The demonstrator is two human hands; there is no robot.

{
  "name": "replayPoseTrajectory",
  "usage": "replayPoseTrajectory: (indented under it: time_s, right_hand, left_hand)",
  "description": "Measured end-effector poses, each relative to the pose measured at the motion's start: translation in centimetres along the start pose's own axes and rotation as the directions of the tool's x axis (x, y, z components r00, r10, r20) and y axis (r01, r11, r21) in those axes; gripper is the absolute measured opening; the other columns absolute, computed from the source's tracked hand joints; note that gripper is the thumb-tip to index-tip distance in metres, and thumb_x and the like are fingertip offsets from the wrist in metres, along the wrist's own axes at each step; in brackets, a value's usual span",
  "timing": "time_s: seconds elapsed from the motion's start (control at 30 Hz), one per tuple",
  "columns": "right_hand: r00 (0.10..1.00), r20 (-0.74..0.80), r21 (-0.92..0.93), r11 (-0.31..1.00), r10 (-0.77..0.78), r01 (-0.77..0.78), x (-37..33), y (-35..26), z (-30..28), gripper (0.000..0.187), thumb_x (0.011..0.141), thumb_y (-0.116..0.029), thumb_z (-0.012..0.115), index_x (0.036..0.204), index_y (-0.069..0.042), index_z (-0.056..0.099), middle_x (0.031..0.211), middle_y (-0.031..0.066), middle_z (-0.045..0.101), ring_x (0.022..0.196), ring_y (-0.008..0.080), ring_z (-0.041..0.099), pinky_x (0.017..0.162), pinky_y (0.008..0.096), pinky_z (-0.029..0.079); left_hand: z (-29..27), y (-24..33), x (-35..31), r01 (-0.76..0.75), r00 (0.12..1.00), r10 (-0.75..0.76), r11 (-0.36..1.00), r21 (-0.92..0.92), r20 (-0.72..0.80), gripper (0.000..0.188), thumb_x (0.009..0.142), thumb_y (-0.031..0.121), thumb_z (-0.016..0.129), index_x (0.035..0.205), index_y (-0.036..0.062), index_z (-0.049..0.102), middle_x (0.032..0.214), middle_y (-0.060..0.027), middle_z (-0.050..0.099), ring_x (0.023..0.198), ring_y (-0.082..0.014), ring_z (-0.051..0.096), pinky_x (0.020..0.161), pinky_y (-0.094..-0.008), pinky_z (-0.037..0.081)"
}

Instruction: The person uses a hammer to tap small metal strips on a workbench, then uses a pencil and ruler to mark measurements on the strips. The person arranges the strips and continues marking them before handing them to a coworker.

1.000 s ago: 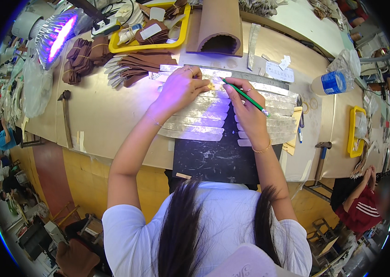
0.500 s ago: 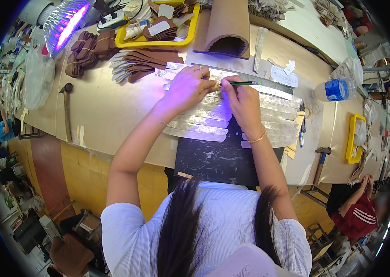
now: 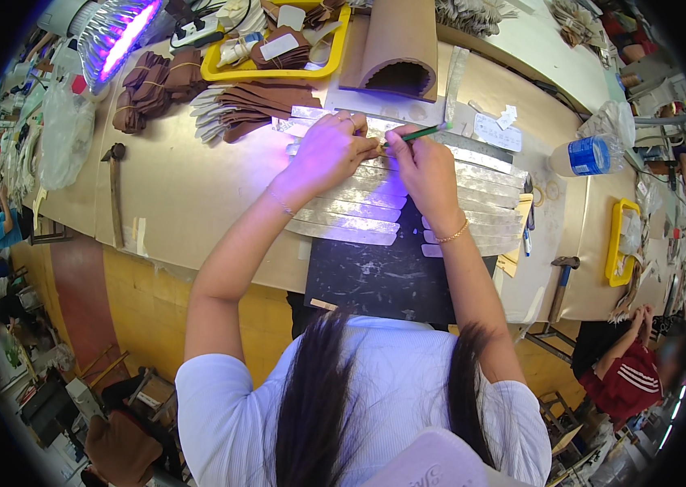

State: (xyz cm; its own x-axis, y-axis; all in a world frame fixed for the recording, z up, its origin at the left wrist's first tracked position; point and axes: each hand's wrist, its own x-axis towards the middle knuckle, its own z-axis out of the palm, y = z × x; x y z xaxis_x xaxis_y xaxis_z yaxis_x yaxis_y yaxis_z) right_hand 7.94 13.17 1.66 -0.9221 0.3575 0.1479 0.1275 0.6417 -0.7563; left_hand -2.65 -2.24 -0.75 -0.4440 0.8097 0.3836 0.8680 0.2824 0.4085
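Starting at the left, the lamp (image 3: 120, 49) casts violet glare over your left hand (image 3: 331, 154), which rests on the left group of silvery strips (image 3: 351, 221), laid partly over the black board (image 3: 375, 280) on the desk (image 3: 168, 195). Its thumb and fingertips are drawn together at a small yellowish piece (image 3: 382, 148); you cannot tell whether they grip it or only press it. Next to it, your right hand (image 3: 428, 178) has closed in until its fingertips stand just beside the left ones. It grips the green pencil (image 3: 428, 131), which a second ago slanted down to the right; its free end now points up to the right. This change suggests that the pencil is set out of use while the fingertips handle the small piece. The pencil's other end is hidden in the right hand, and the outline of the piece is too small and covered to read. At far right, the right group of strips (image 3: 485, 213) runs partly under your wrist, so its inner ends cannot be fully traced.
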Motion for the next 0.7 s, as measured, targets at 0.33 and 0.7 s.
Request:
replayPoseTrajectory:
  time_s: [0.33, 0.7]
  right_hand:
    - [0.969, -0.181, 0.268, 0.956, 0.169, -0.116, -0.9, 1.1, -3.8, 0.032, 0.103, -0.031, 0.057, 0.106, -0.001, 0.068, 0.082, 0.0090, 0.074, 0.073, 0.0122, 0.067, 0.069, 0.0259, 0.051]
    - [0.964, -0.208, 0.264, 0.958, 0.167, -0.109, -1.6, 1.2, -4.0, 0.033, 0.103, -0.032, 0.057, 0.102, -0.001, 0.069, 0.076, 0.0119, 0.073, 0.069, 0.0177, 0.070, 0.064, 0.0296, 0.051]
  left_hand:
    - [-0.9, -1.1, 0.6, 0.172, 0.985, -0.174, 0.980, -0.101, -0.010, 0.018, 0.080, 0.021, 0.076, 0.093, 0.0083, 0.078, 0.086, -0.0073, 0.061, 0.085, -0.0253, 0.061, 0.078, -0.0382, 0.049]
    - [-0.1, -1.2, 0.8, 0.134, 0.991, -0.133, 0.987, -0.085, 0.020, 0.019, 0.079, 0.024, 0.077, 0.093, 0.0111, 0.079, 0.085, -0.0054, 0.061, 0.083, -0.0240, 0.059, 0.076, -0.0373, 0.049]
